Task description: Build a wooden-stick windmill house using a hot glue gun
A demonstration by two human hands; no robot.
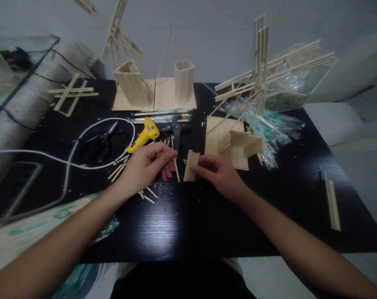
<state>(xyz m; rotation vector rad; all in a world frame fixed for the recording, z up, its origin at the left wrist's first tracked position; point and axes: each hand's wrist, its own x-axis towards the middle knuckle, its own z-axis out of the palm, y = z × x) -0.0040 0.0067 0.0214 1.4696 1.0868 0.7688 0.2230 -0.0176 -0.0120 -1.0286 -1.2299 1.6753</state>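
Between thumb and fingers, my left hand (155, 164) pinches a short thin wooden stick (176, 170), held roughly upright. Just right of it, my right hand (218, 172) grips a small panel of sticks (191, 166) laid side by side. A narrow gap separates stick and panel. Behind my left hand lies a yellow glue gun (144, 133), and a dark grey tool (176, 135) lies behind the gap between my hands. Loose short sticks (117, 171) are scattered around my left hand. Past my right hand stands a partly built stick structure (211, 137) on a flat base.
On the black table (176, 228), a white cable (66, 178) loops around black pliers (105, 139). Two stick towers (184, 83) stand at the back. Windmill-like blades (259, 79) rise at the right, beside plastic-wrapped sticks (269, 128). A stick bundle (333, 205) lies near the right edge.
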